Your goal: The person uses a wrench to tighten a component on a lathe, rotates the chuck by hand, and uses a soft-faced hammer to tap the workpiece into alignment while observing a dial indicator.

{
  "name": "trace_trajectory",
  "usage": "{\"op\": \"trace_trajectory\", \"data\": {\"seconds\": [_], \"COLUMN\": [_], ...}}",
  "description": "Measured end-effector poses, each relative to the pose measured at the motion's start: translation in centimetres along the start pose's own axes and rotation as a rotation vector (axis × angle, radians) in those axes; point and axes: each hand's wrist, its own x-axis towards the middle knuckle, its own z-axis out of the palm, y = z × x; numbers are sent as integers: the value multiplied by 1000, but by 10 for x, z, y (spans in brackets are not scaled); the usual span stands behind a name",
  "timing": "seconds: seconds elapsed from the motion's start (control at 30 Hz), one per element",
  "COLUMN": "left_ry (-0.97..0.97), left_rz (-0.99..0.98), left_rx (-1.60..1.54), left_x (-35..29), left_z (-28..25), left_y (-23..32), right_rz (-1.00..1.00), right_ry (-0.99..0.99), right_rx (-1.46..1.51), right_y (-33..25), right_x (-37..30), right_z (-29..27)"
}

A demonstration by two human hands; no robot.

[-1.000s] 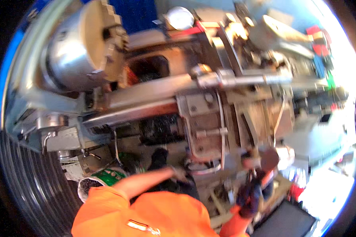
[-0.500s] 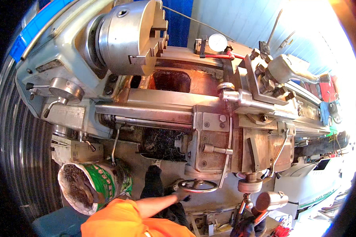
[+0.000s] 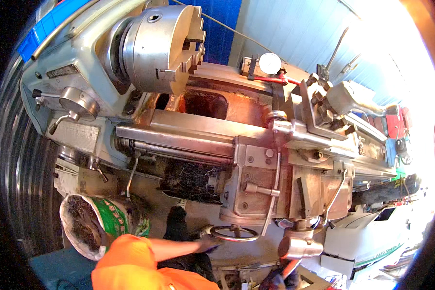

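My left hand (image 3: 207,242), at the end of an orange sleeve, is closed at the left rim of the lathe's carriage handwheel (image 3: 234,234); its fingers are partly hidden. At the lower edge my right hand (image 3: 275,280), in a dark glove, grips a hammer by its orange handle. The thick cylindrical metal head of the hammer (image 3: 300,247) is raised in front of the cross-slide and hides most of its crank. Above the handwheel is the lathe apron (image 3: 251,183) with its levers. The tool post (image 3: 319,108) sits on the carriage.
A large three-jaw chuck (image 3: 162,48) juts from the headstock at upper left. Behind the bed stands a dial gauge (image 3: 269,63) with a red arm. A white-and-green sack of dark waste (image 3: 108,217) is at lower left. A white box-shaped housing (image 3: 372,237) stands at lower right.
The hammer has moved left, from beside the cross-slide crank to in front of it. My left hand stays at the handwheel. The whole view has shifted and tilted slightly.
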Motion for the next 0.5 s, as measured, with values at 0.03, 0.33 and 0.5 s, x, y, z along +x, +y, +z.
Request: {"op": "trace_trajectory", "data": {"seconds": [0.03, 0.33, 0.5], "left_ry": [-4, -63, -18], "left_rz": [39, 27, 104], "left_rx": [2, -122, -8], "left_x": [-34, 71, -41], "left_z": [4, 79, 9], "left_y": [22, 17, 23], "right_rz": [76, 184, 220], "right_ry": [15, 6, -1], "right_rx": [59, 83, 157], "right_y": [-9, -22, -17], "right_x": [2, 4, 1], "right_z": [3, 32, 30]}}
